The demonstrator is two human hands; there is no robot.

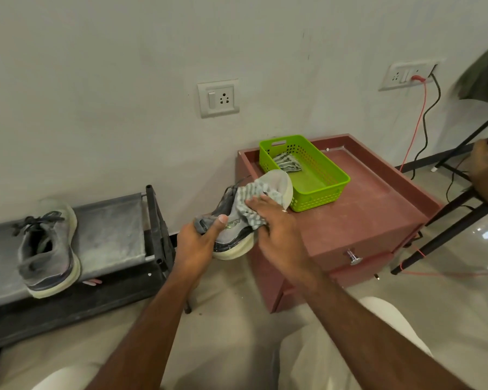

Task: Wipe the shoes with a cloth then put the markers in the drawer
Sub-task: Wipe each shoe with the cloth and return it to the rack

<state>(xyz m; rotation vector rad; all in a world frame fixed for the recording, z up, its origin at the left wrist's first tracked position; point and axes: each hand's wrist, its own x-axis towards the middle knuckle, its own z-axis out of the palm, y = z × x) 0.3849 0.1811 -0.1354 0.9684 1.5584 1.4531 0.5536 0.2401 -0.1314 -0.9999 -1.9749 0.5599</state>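
My left hand (199, 243) grips the heel of a grey sneaker (231, 232) held in the air, its toe pointing up toward the wall. My right hand (273, 220) presses a grey-and-white striped cloth (247, 201) against the side of that shoe. The second grey sneaker (50, 249) stands on a low dark shoe rack (110, 226) at the left. A reddish-brown cabinet (364, 209) with a closed drawer and its metal knob (354, 257) stands on the right. No markers are visible.
A green plastic basket (321, 190) holding another striped cloth (288, 163) sits on the cabinet top. Wall sockets, red and black cables and a black folding chair frame (448, 220) are at the right. My knees in light trousers are at the bottom.
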